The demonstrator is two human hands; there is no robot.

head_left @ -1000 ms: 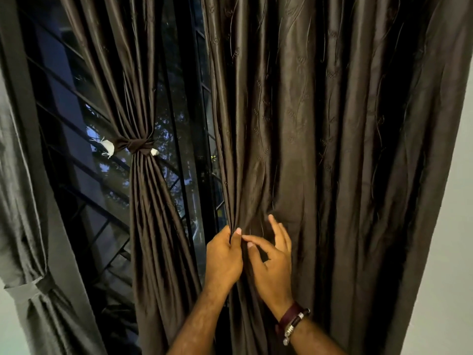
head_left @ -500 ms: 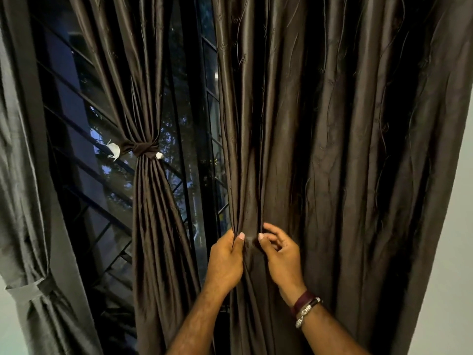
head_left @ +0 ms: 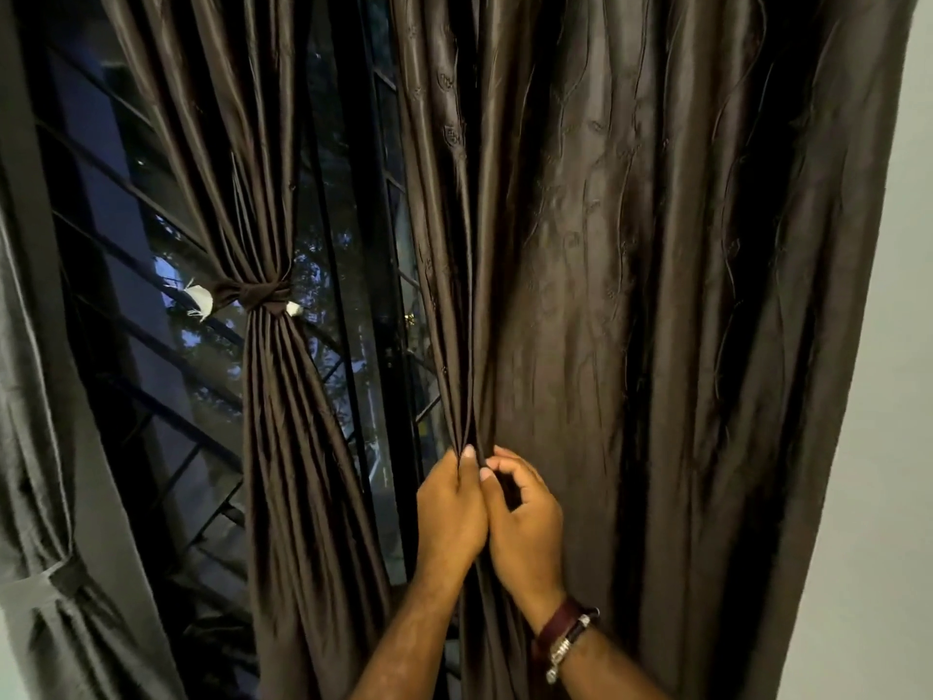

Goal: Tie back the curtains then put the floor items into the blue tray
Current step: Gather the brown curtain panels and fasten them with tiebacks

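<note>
Leftmost, grey curtain (head_left: 30, 447) and glossy dark-brown satin curtain with knotted fabric tie-back (head_left: 265, 298) already cinched. My left hand (head_left: 449, 512) pinches the inner-edge pleats of the loose brown curtain panel (head_left: 631, 295); my right hand (head_left: 525, 517), just beside, curls round the next fold. Judgement: gather pleats evenly rightward before tying. Floor items and tray not in view.

Single head view, close, facing curtain (head_left: 631, 295) and window (head_left: 348, 275).
</note>
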